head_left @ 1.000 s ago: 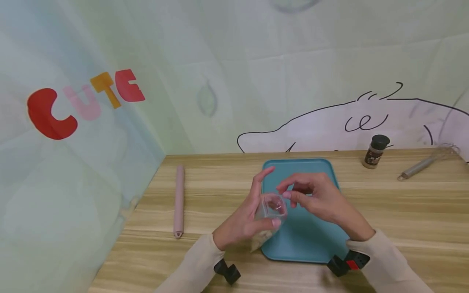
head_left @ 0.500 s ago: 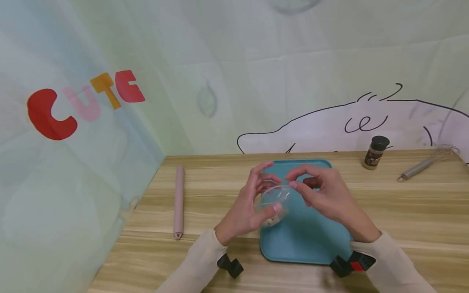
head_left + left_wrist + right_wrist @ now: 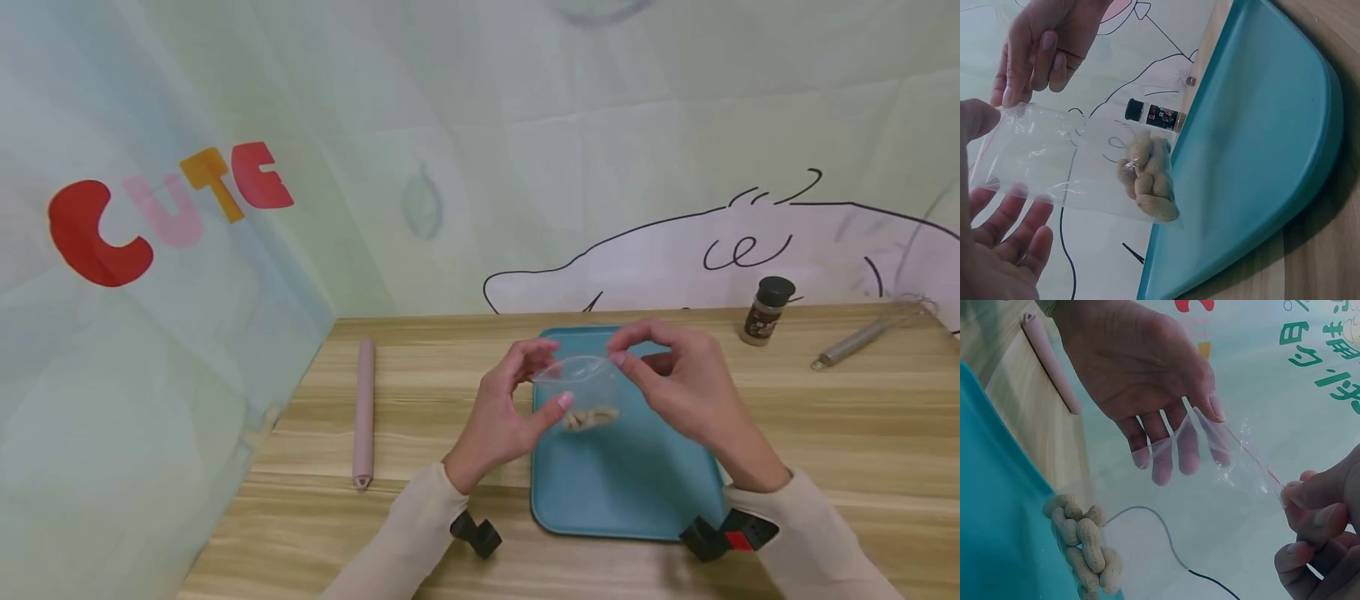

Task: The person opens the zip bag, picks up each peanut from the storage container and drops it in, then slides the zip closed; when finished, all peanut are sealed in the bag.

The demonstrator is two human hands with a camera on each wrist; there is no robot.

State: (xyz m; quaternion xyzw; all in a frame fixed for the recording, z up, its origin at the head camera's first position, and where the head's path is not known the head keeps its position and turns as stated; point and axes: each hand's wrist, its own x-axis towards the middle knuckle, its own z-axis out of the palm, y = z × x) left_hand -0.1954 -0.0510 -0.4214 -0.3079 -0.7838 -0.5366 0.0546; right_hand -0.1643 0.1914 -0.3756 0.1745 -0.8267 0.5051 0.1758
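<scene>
A clear plastic zip bag (image 3: 588, 390) with a red line near its mouth hangs over the blue-green tray (image 3: 630, 496). Several unshelled peanuts (image 3: 1147, 178) lie in its bottom. My right hand (image 3: 686, 387) pinches the mouth's right corner between thumb and fingertips; the right wrist view shows this grip closely. On the other side, my left hand (image 3: 498, 412) has its thumb against the bag near the mouth. Its fingers, fairly straight and spread, show through the film in the right wrist view (image 3: 1166, 444). The mouth looks parted in the head view.
To the left on the wooden table lies a pink rolling pin (image 3: 363, 412). A black-capped spice jar (image 3: 765, 312) stands behind the tray to the right. Beside it is a metal whisk (image 3: 862, 337). A printed cloth (image 3: 420, 125) hangs along the back.
The bag has swung from tipped toward the wearer to hanging, its peanuts now further right over the tray. My right hand has moved slightly right and up; my left fingers have drawn in.
</scene>
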